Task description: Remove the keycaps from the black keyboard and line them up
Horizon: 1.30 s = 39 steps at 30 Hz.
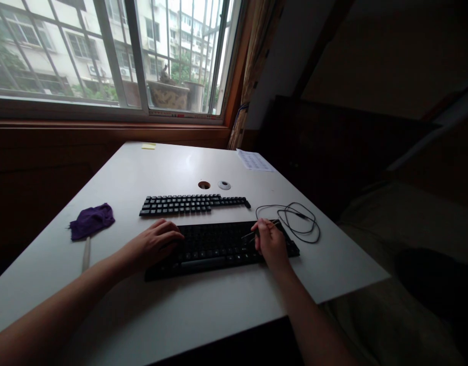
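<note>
A black keyboard [214,254] lies on the white table in front of me. Keycaps still sit along its lower rows, while its upper part looks dark and bare. My left hand [159,241] rests over the keyboard's left end, fingers spread and slightly bent, holding nothing. Over the right part, my right hand [270,241] is closed on a keycap puller [248,236] with thin wire prongs, which point left and down at the keys. Behind the keyboard, loose keycaps [180,204] stand in rows laid out like a keyboard.
A black cable [310,219] coils beside the keyboard's right end. On the left lie a purple cloth [92,220] and a pale stick [86,254]. A round hole [204,185], its cover [224,185], a printed sheet [255,160] and a yellow note [148,146] are farther back on the table [173,165].
</note>
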Tool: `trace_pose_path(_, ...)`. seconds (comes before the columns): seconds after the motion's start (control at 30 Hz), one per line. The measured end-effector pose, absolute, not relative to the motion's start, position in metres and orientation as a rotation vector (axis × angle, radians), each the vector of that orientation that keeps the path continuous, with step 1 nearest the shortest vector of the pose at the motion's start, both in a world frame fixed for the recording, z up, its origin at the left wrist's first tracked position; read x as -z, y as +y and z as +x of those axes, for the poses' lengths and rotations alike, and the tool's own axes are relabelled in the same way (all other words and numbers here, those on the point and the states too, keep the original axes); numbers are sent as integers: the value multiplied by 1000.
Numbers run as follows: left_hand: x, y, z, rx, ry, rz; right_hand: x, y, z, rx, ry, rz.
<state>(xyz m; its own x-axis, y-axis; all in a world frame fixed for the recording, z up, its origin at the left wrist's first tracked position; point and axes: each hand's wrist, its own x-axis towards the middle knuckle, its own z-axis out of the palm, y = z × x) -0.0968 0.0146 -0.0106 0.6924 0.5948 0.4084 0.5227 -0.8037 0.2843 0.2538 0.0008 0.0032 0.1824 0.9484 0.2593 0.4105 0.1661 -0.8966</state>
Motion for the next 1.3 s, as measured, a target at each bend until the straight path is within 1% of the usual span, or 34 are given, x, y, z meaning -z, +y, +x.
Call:
trace_pose_path(0.23,6,11,-98,-843,953,2784,-28,3,215,-910,-1376,-1221)
trace_pose_path(0.37,1,8,-97,-983,996,2718,-38,13,181,-1165,-1345,-1070)
trace_pose_path(0.5,-5,2,-94,-1128,1031,2589,-37,22,149,-1445,-1249,-867)
trace_pose_path(0.67,-3,-2,-90,-1193,1026,2376,-24,21,126,-1641,-1167,-726)
trace_pose_path(0.83,0,-4,-84,-1171,1030,2300,-14,15,121,-1740,-1063,-692)
trace_pose_path(0.97,-3,-5,-81,-1205,1150,2331,-14,13,120,-1792,-1021,-675)
trace_pose_path(1.3,-14,-9,-76,-1132,1145,2290,-7,10,122,-1700,-1092,-631)
